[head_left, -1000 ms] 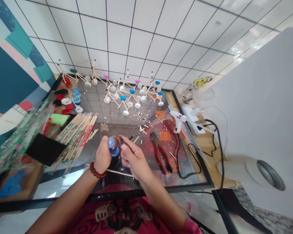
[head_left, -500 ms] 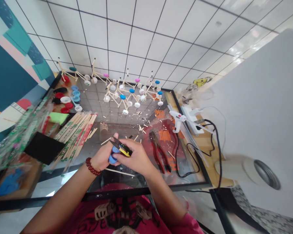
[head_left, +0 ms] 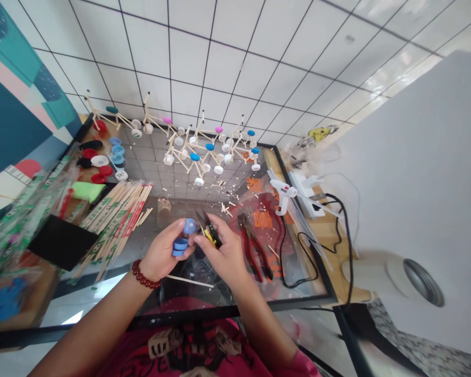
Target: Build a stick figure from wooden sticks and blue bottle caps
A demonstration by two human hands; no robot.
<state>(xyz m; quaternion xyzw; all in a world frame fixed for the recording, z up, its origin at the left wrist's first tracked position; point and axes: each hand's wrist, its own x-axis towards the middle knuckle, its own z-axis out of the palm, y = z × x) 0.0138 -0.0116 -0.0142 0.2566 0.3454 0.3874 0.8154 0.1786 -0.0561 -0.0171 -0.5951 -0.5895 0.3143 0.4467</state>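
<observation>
1. In the head view, the left hand (head_left: 159, 254) grasps the blue bottle caps (head_left: 180, 245), between thumb and fingers. They are above the counter (head_left: 141, 162), to the left of the large red-handled pliers (head_left: 255, 248).

2. The right hand (head_left: 224, 248) grasps a small black-and-yellow hand tool (head_left: 211, 235), which is also to the left of the large pliers and just beside the caps. Its pointed tips seem a little apart; whether they touch a cap, I cannot tell.

3. I judge that the caps are very light, of rather stiff plastic, smooth and somewhat slippery. They should bend a little before they break. The rim is the best place to hold, with fingertips away from the metal points.

4. The small tool is probably heavier than the caps, stiff and not fragile. It is best taken by its coloured handles.

5. A thin wooden stick (head_left: 190, 281), lower left of the large pliers, looks light and easy to snap; I would take it at its middle.
</observation>
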